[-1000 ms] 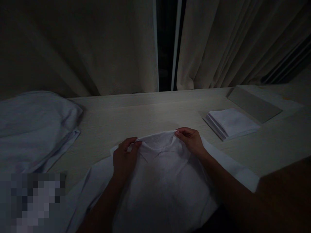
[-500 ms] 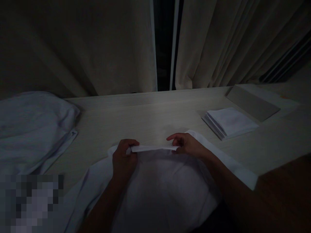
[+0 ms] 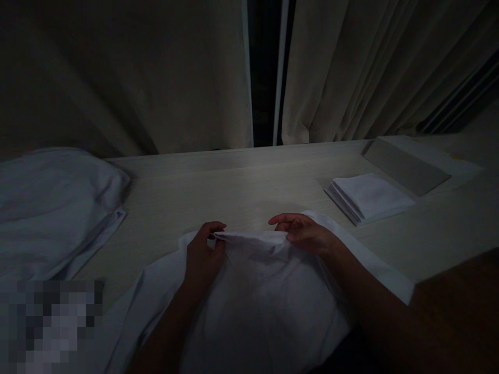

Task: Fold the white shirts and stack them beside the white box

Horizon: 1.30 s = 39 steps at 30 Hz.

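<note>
A white garment (image 3: pixel 268 296) lies spread over the near part of the table, with one part reaching out to the left and another to the right. My left hand (image 3: pixel 206 252) pinches the left end of its far edge between thumb and fingers. At the right end of that edge, my right hand (image 3: pixel 306 234) grips the cloth between thumb and fingers, its index finger stretched out above. Between the two hands the edge is slightly raised and creased.
A large pile of white cloth (image 3: pixel 58 208) lies at the left. Folded white cloth (image 3: pixel 372 197) sits at the right, near a grey flat panel (image 3: pixel 407 163). Curtains (image 3: pixel 175 78) hang behind the pale table (image 3: pixel 218 187).
The held edge has turned from a narrow flat band into a looser, creased fold. My left hand has shifted slightly right, and my right hand has also moved a little right.
</note>
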Each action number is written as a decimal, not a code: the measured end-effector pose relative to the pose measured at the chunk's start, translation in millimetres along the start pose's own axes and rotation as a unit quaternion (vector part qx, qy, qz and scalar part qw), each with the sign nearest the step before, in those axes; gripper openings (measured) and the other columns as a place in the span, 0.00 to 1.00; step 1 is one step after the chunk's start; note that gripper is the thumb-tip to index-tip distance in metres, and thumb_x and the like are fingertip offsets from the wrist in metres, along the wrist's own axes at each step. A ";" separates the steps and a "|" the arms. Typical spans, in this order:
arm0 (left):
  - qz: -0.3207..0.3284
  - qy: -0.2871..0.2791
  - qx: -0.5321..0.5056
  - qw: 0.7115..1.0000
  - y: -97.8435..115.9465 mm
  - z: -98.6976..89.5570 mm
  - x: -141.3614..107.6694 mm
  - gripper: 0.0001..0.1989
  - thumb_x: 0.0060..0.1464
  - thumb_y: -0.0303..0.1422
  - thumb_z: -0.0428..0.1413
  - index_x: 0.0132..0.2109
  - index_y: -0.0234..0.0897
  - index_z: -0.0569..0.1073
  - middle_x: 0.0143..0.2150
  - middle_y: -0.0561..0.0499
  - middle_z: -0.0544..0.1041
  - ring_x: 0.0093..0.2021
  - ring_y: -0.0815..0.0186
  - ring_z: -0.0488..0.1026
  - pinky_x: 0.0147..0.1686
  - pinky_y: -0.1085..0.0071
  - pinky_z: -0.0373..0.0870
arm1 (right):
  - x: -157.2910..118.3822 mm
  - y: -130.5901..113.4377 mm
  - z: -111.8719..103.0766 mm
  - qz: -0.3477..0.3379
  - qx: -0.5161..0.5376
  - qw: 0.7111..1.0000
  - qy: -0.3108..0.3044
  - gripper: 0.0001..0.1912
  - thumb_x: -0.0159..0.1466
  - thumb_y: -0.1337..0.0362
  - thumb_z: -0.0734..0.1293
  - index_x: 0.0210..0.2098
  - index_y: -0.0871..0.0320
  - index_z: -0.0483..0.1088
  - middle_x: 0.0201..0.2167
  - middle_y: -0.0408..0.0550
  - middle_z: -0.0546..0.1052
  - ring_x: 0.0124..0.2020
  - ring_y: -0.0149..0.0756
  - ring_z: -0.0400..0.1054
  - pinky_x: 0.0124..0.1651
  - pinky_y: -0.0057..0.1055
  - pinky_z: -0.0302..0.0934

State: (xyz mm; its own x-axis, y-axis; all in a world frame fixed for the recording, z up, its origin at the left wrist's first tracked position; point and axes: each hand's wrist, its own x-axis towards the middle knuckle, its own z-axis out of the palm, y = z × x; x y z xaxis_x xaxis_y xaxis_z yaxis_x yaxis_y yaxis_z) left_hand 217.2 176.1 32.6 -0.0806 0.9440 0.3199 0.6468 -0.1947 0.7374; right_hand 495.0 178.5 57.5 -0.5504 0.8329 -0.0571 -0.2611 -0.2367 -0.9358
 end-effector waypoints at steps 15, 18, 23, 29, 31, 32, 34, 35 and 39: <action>-0.002 0.000 0.009 1.000 -4.0 0.5 -2.0 0.16 0.48 0.27 0.50 0.45 0.42 0.71 0.42 0.51 0.76 0.39 0.65 0.72 0.35 0.70 0.67 | -3.1 0.3 4.2 0.049 0.024 0.998 -0.023 0.24 0.54 0.65 0.74 0.50 0.57 0.71 0.36 0.46 0.76 0.30 0.29 0.69 0.34 0.26 0.64; 0.000 -0.009 0.011 1.000 -1.8 0.2 -2.3 0.14 0.49 0.28 0.51 0.44 0.42 0.71 0.42 0.51 0.76 0.40 0.64 0.72 0.35 0.70 0.67 | 2.0 4.8 2.0 -0.001 0.042 0.998 0.040 0.21 0.54 0.64 0.73 0.48 0.56 0.71 0.38 0.47 0.76 0.33 0.33 0.71 0.38 0.30 0.66; -0.019 -0.008 0.031 0.999 -6.1 2.3 0.1 0.12 0.53 0.39 0.53 0.44 0.43 0.72 0.40 0.51 0.77 0.39 0.63 0.72 0.40 0.66 0.69 | 18.7 18.6 -10.7 -0.112 -0.038 0.973 0.199 0.25 0.57 0.64 0.69 0.54 0.56 0.67 0.52 0.56 0.73 0.50 0.42 0.70 0.51 0.41 0.65; 0.042 0.095 0.126 0.987 -17.3 4.3 7.4 0.29 0.56 0.44 0.52 0.62 0.36 0.61 0.66 0.37 0.59 0.67 0.52 0.55 0.62 0.52 0.56 | 23.9 36.0 -21.9 -0.167 -0.414 0.829 0.336 0.24 0.61 0.62 0.66 0.57 0.52 0.66 0.63 0.52 0.64 0.64 0.43 0.57 0.63 0.48 0.53; 0.055 0.101 0.152 0.982 -19.7 4.4 8.4 0.30 0.57 0.44 0.52 0.62 0.34 0.61 0.66 0.36 0.61 0.67 0.52 0.54 0.63 0.52 0.54 | 22.8 40.9 -21.3 -0.170 -0.508 0.780 0.324 0.21 0.64 0.63 0.62 0.57 0.55 0.66 0.62 0.55 0.65 0.63 0.43 0.57 0.64 0.47 0.51; 0.056 0.084 0.156 0.982 -20.9 4.8 8.0 0.26 0.57 0.44 0.51 0.59 0.35 0.64 0.62 0.38 0.66 0.64 0.53 0.59 0.62 0.53 0.57 | 22.3 43.2 -20.3 -0.166 -0.543 0.763 0.309 0.20 0.65 0.63 0.60 0.57 0.57 0.67 0.60 0.56 0.67 0.62 0.42 0.58 0.64 0.46 0.52; 0.053 0.032 0.167 0.984 -24.4 6.6 5.8 0.20 0.59 0.43 0.48 0.53 0.38 0.70 0.53 0.41 0.74 0.57 0.55 0.68 0.58 0.56 0.62 | 21.6 47.5 -18.0 -0.140 -0.603 0.740 0.264 0.20 0.68 0.64 0.57 0.57 0.58 0.67 0.58 0.56 0.69 0.61 0.41 0.60 0.63 0.44 0.52; 0.050 -0.003 0.180 0.982 -26.8 8.2 4.1 0.20 0.60 0.43 0.46 0.52 0.38 0.71 0.51 0.42 0.75 0.55 0.55 0.70 0.56 0.57 0.64 | 21.2 49.5 -16.8 -0.119 -0.630 0.729 0.240 0.20 0.68 0.64 0.56 0.57 0.59 0.67 0.58 0.56 0.69 0.60 0.42 0.61 0.63 0.43 0.52; 0.038 -0.145 0.275 0.949 -40.2 17.2 -2.8 0.27 0.61 0.44 0.42 0.61 0.34 0.65 0.63 0.38 0.67 0.63 0.52 0.62 0.60 0.51 0.59 | 18.3 56.5 -13.6 -0.012 -0.724 0.661 0.197 0.23 0.70 0.58 0.56 0.62 0.56 0.62 0.63 0.57 0.63 0.64 0.52 0.54 0.62 0.53 0.48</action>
State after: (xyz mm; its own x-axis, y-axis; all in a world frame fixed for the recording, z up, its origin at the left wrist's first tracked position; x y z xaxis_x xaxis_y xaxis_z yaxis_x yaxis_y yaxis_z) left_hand 204.4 185.9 -8.2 0.1432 0.9820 0.1228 0.9474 -0.1719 0.2699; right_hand 481.0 187.2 -1.1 -0.2355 0.9610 0.1447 0.9237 0.2676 -0.2741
